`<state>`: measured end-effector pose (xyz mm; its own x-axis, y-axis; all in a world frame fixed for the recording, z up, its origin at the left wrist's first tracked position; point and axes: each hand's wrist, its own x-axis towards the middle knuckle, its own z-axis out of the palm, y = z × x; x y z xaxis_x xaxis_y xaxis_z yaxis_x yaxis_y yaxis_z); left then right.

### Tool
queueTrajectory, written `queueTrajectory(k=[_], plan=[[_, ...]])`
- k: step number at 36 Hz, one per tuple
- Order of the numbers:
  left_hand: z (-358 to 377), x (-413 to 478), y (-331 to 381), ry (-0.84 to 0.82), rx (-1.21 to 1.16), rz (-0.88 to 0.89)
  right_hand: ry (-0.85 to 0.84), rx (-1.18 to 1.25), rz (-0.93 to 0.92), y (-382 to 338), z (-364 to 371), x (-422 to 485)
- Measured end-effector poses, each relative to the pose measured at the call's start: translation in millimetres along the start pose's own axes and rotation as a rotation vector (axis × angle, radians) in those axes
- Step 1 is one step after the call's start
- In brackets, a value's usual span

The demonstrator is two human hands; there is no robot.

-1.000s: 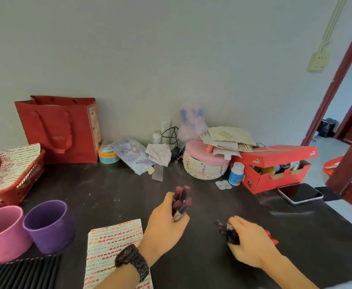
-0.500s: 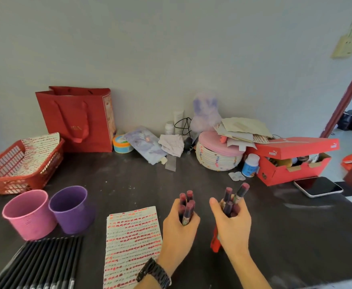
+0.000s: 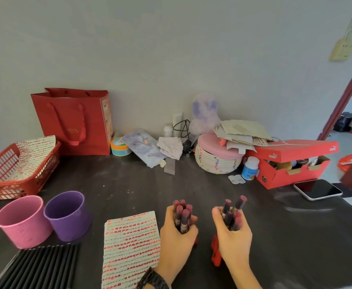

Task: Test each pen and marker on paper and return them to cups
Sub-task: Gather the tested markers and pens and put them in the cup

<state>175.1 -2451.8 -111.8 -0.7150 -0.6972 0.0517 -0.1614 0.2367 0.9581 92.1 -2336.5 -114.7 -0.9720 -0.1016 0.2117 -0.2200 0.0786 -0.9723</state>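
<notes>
the left hand [image 3: 177,232] held tight to one bunch of markers [image 3: 182,215], the right hand [image 3: 231,236] to a second bunch [image 3: 232,213], just right of the paper [image 3: 129,247]. it looked like getting ready to test. next, one marker had to be pulled out.

"PUMA" in white on the red shoebox [image 3: 292,150] lid's front edge.

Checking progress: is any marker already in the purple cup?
No, the purple cup looks empty inside; the markers are gripped in the left hand and right hand.
</notes>
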Motion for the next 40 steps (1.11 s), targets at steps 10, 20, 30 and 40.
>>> queueTrajectory(k=[10,20,30,40], plan=[[7,-10,7,0.047,0.011,0.042,-0.026,-0.078,-0.052,12,-5,-16],[9,-14,12,0.044,-0.023,0.085,0.121,-0.036,-0.042,2,-11,-7],[20,-5,-1,-0.023,-0.006,0.080,-0.059,-0.155,-0.031,18,-9,-7],[15,-6,-1,-0.039,-0.027,0.092,-0.179,-0.222,0.037,13,-14,-1]])
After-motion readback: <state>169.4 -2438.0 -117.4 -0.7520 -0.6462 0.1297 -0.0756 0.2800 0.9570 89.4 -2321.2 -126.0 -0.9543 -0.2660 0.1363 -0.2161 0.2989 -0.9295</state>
